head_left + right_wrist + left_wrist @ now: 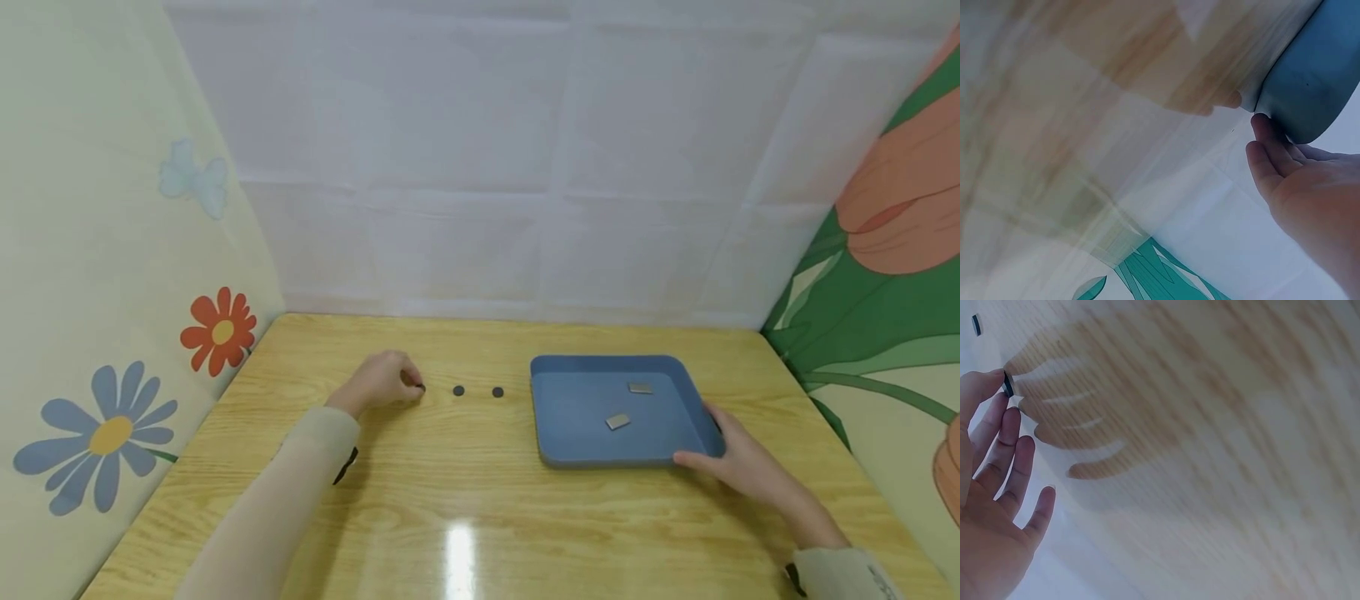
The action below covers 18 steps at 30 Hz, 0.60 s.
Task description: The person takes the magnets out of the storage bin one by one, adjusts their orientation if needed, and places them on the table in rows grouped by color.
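Observation:
Three small dark discs lie in a row on the wooden table (465, 500). My left hand (381, 382) is at the leftmost disc (418, 387), fingers curled, pinching it at the fingertips. The left wrist view shows that hand (997, 506) with the disc (1007, 384) at a fingertip and a second disc (976, 325) beyond. The middle disc (458, 390) and right disc (497, 392) lie untouched. A blue tray (570, 417) holds two grey rectangular pieces (640, 387) (617, 422). My right hand (738, 462) grips the tray's near right corner; the right wrist view shows this hand (1297, 181) against the tray wall (1316, 81).
A white sheet (525, 167) closes off the back of the table. Flower-printed panels stand at the left (112, 333) and right (885, 292). Bare wood lies in front of the tray and discs.

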Motion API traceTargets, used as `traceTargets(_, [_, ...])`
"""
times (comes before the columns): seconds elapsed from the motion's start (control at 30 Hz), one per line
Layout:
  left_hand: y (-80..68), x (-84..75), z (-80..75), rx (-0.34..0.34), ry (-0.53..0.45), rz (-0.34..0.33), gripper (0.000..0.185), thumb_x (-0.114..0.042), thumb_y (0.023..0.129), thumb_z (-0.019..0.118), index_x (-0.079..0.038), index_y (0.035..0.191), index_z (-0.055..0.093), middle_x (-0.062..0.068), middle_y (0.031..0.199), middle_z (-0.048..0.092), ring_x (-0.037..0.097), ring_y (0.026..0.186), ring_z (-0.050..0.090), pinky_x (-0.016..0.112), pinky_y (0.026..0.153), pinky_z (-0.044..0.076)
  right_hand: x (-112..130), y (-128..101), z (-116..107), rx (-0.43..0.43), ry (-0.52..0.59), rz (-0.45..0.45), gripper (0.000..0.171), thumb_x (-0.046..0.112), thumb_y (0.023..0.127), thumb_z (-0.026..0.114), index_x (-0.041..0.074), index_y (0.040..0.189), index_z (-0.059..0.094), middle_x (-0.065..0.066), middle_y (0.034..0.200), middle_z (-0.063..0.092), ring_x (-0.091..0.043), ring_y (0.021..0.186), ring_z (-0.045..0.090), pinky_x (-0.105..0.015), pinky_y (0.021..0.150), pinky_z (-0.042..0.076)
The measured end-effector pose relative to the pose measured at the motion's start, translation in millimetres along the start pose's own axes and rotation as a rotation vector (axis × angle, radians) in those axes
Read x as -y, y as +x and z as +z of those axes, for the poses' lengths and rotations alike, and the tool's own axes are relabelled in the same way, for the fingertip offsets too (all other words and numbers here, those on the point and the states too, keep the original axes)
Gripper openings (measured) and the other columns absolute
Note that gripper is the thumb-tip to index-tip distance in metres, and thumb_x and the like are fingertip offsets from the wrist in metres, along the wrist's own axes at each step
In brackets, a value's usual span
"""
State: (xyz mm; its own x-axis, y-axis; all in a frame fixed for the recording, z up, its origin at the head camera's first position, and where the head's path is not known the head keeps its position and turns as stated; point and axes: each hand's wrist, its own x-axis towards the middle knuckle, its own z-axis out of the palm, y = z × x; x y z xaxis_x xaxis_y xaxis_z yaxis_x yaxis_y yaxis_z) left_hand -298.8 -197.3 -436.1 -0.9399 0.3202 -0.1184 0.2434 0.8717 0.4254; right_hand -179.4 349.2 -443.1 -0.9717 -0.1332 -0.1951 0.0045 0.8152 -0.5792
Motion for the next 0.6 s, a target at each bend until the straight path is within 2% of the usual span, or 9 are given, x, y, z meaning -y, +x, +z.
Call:
traceTargets(0.17, [-0.5,-1.4,-0.6,-0.008,0.010,0.008,0.016,-0.023,0.091,0.079,-0.013,0.103,0.079,0.003,0.106,0.075,0.021,0.099,0.070,0.044,0.093,0.059,1,-1,-1,0.005,0.006,0.005,0.118,0.052,0.091,0.074,-0.012,0.160,0.003,-0.046,0.160,0.013,-0.066,0.143,0.021,-0.078,0.110,0.030])
traceTargets(0.3, [1.2,-6.2,-1.4,-0.021,0.047,0.047,0.026,-0.025,0.089,0.080,-0.012,0.111,0.077,0.004,0.109,0.073,0.022,0.102,0.067,0.046,0.095,0.056,0,-1,-2,0.012,0.019,0.016,0.119,0.052,0.091,0.075,-0.011,0.160,0.002,-0.046,0.161,0.011,-0.067,0.144,0.019,-0.078,0.110,0.029])
traceTargets(0.43, [4.7,-16.6,-3.5,-0.035,0.076,0.099,0.037,-0.026,0.088,0.080,-0.012,0.121,0.074,0.005,0.115,0.071,0.026,0.108,0.064,0.050,0.096,0.054,-1,0,-2,0.010,0.014,0.007,0.119,0.053,0.091,0.074,-0.012,0.160,0.002,-0.046,0.161,0.011,-0.066,0.144,0.020,-0.078,0.110,0.029])
traceTargets(0.6, [9.8,-33.4,-7.6,-0.046,0.077,0.152,0.040,-0.028,0.089,0.080,-0.011,0.124,0.073,0.007,0.119,0.071,0.029,0.112,0.064,0.051,0.096,0.054,-1,0,-1,0.008,0.006,-0.010,0.118,0.054,0.092,0.073,-0.011,0.161,0.003,-0.046,0.161,0.013,-0.066,0.143,0.021,-0.078,0.109,0.031])
